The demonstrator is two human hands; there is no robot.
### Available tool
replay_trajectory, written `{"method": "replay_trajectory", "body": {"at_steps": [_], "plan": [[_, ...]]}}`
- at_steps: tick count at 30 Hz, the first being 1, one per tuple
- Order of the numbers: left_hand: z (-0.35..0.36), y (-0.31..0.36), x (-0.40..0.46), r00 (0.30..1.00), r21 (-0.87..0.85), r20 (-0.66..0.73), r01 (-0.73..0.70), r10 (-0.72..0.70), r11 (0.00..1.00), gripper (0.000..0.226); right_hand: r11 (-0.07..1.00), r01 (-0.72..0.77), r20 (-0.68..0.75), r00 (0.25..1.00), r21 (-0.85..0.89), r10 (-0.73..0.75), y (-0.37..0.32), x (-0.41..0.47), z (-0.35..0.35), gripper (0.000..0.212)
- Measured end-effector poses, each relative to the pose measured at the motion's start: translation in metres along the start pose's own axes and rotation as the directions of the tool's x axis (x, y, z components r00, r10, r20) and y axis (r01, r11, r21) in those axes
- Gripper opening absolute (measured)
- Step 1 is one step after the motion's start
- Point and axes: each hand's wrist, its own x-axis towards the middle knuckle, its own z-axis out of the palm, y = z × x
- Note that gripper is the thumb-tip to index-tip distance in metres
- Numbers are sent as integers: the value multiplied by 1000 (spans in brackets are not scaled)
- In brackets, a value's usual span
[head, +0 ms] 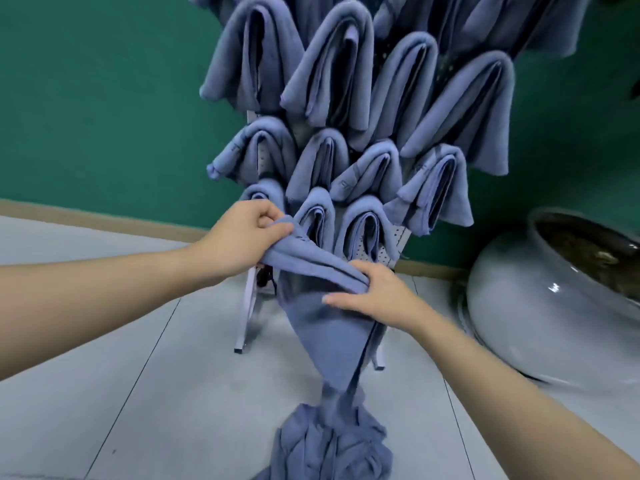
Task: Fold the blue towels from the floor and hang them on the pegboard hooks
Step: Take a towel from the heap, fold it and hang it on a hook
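L hand: fingers curled, pinching upper end of blue towel.
R hand: thumb and fingers gripping lower fold.
Towel: held before pegboard, tail reaching floor pile.
Hooks: folded towels hung in rows.

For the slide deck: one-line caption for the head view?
Both hands, left hand and right hand, hold a blue towel before the towel-filled pegboard, above the floor pile.

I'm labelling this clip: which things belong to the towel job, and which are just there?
Job: held blue towel, left hand, right hand, towel pile on the floor, hung towels, pegboard rack.
Bystanders: grey ceramic pot, green wall.
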Motion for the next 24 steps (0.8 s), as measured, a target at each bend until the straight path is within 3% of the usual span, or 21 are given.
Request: {"method": "replay_trajectory", "body": {"at_steps": [3,6,9,12,15,17,20,22,24], "plan": [[-26,35,-6,999,-62,-51,-4,1,998,20,981,-30,85,995,-193,47,-43,-14,-31,53],[-46,55,-15,996,-134,-77,41,-51,990,18,989,-26,8,1000,-148,27,-74,-27,-48,42],[-53,56,-34,964,-172,151,246,-221,954,36,1000,6,-113,994,7,-6,-97,-38,-52,38],[-44,45,-70,858,-74,340,432,-384,899,71,994,-7,-167,986,110,25,-113,-44,-46,44],[-26,32,-109,804,-64,492,417,-335,907,91,979,-54,-202,975,194,94,-125,-41,-35,59],[-14,27,-123,784,-100,570,362,-245,927,70,965,-72,-199,972,253,125,-130,-38,-29,59],[3,21,-130,823,-251,534,372,-193,894,19,943,-81,-182,972,323,146,-134,-39,-17,63],[7,21,-129,873,-373,448,380,-195,846,9,921,-63,-155,979,384,132,-133,-43,-9,70],[6,25,-125,924,-448,342,321,-172,834,14,904,-89,-91,986,417,139,-127,-49,-1,55]]}}
